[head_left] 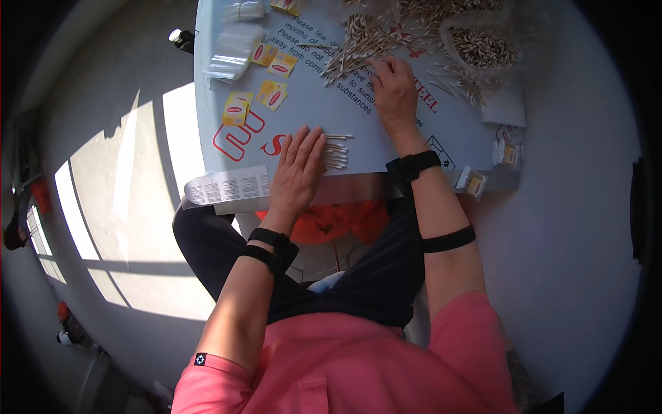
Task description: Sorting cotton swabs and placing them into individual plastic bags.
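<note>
My left hand [300, 163] lies flat near the table's front edge, fingers stretched out, over a small row of cotton swabs [336, 156]. The swabs' white tips stick out to the right of the fingers; their other ends are hidden under the hand. Farther off, my right hand [395, 93] reaches to the near edge of a large loose pile of cotton swabs [357, 43]. Its fingers are bent and drawn together on swab ends there; how many they grip is hidden.
Yellow-and-white cards [273, 94] and clear plastic bags [234, 52] lie at the far left. A clear bag of swabs [483, 48] lies open at the far right. Small filled packs [472, 182] sit at the right front edge of the table [372, 148].
</note>
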Demonstrator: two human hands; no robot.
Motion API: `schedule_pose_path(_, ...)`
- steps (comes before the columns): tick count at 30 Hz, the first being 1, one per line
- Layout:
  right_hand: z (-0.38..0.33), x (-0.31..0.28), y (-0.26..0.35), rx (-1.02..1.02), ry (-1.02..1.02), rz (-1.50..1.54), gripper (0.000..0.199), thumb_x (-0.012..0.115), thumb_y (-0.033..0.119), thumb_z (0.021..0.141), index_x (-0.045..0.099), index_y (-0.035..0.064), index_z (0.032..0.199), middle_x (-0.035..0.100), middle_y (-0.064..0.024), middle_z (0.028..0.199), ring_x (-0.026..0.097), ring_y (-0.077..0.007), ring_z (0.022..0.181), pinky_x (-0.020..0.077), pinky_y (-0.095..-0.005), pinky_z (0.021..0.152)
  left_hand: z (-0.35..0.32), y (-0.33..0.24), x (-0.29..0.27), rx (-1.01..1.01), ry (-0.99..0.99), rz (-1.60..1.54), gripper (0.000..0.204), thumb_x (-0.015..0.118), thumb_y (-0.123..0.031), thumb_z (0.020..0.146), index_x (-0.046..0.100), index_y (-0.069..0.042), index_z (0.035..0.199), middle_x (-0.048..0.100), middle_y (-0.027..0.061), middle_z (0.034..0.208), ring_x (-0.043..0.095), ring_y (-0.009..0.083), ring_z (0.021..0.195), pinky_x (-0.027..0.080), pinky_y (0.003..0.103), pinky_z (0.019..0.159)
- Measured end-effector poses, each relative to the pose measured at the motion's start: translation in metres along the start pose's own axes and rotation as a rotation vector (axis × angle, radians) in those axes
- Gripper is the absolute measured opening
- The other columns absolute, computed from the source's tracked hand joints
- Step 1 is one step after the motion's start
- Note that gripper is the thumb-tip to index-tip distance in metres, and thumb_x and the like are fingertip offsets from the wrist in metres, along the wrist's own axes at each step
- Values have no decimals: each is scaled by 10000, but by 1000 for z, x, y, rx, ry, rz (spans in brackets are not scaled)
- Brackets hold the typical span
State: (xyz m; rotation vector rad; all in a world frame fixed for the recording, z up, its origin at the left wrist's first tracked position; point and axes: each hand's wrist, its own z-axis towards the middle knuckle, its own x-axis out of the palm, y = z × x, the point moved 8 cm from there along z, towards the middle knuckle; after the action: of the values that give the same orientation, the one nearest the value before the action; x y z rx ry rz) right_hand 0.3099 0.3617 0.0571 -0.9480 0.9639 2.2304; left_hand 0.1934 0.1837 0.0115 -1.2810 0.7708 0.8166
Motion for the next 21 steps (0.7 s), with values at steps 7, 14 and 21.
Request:
schedule_pose_path(7,-21,30,23,-176,290,98,121,680,67,782,639,81,894,586,-67,912,575,-264,891,470,-400,760,-2,3,-2,13,-19,10,575,590,-48,868,425,-64,1418,421,70,1474,352,291,1405,284,480,1182)
schedule_pose_path(14,8,32,8,-181,172,-10,121,626,42,782,640,76,897,588,-68,932,587,-264,913,500,-375,803,1,1,-2,6,-28,-21,571,587,-24,860,438,-58,1410,429,73,1467,364,294,1396,294,479,1178)
schedule_pose_path(21,16,36,14,-255,209,-4,125,614,32,766,630,77,882,572,-71,918,588,-262,920,507,-375,801,1,0,-2,23,-38,-8,561,593,-28,855,453,-54,1398,440,74,1458,367,294,1394,304,476,1174)
